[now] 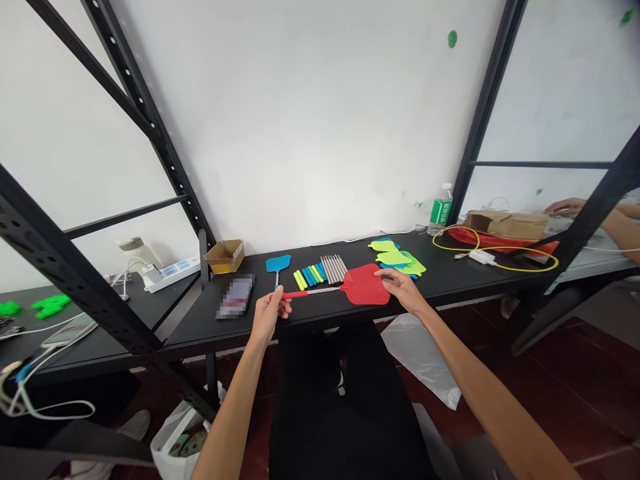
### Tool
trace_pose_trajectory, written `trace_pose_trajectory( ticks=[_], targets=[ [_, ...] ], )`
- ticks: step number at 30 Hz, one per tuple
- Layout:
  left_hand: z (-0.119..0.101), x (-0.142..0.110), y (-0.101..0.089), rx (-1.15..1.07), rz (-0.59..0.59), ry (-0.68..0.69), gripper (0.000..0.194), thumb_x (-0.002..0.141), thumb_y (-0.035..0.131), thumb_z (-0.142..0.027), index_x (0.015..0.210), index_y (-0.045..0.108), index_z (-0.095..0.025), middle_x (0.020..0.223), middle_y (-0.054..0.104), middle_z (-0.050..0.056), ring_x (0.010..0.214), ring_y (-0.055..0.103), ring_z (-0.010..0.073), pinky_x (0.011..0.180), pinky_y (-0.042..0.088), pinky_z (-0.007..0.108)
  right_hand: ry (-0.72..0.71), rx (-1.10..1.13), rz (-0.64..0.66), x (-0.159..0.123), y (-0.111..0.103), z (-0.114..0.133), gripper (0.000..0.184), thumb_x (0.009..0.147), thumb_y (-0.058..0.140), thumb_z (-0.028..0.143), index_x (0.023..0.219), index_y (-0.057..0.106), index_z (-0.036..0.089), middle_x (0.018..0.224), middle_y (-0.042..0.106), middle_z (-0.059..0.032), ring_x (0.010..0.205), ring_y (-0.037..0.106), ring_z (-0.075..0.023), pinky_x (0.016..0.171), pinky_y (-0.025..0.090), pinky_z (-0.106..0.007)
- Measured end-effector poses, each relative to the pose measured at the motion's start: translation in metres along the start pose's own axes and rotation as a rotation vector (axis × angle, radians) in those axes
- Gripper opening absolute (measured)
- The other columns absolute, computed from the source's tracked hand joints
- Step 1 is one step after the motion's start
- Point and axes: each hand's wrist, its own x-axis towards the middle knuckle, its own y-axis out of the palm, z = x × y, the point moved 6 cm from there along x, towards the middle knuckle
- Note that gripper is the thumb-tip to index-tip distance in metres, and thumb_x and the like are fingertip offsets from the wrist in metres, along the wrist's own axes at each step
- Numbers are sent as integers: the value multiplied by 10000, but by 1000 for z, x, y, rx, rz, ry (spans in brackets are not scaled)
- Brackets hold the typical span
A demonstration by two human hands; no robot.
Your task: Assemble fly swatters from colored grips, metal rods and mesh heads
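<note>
A red fly swatter (367, 285) lies level across the front of me, just over the desk's near part. My left hand (270, 308) is closed around its red handle, and my right hand (401, 288) pinches the far edge of its mesh head. Behind my left hand a blue fly swatter (278, 264) rests on the desk. Several yellow and blue handles (310, 275) lie in a row beside a set of metal rods (333, 269). Loose yellow and blue swatter heads (395, 257) are piled beyond my right hand.
A small cardboard box (225, 257) and a phone (236, 297) are on the desk's left. At the right stand a water bottle (441, 211) and a looped yellow cable (525, 268). Black shelf posts (150, 120) frame both sides. Another person's hand (565, 207) shows far right.
</note>
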Motion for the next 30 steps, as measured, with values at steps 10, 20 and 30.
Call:
trace_pose_trajectory(
  ticks=[10,20,30],
  targets=[
    [2,1,-3,35,25,20,419,820,654,-526,717,674,-120,542,591,18,452,489,88,450,371,206,-59,0,-19,1,2,9,260,793,729,384,1028,747,275,1386,550,-65,1135,601,-256,920,496,-368],
    [-1,0,-2,46,64,27,371,828,660,-492,720,674,-137,556,578,2,469,464,84,470,351,206,-27,-9,5,-1,3,13,187,806,719,366,961,777,279,1289,642,-71,1035,636,-254,807,528,-364],
    [-5,-1,-1,88,103,71,381,853,635,-456,618,593,-159,585,571,0,491,452,82,500,348,208,-41,-25,0,1,-1,5,198,781,719,355,924,790,238,1175,690,-99,864,619,-230,516,439,-275]
  ],
)
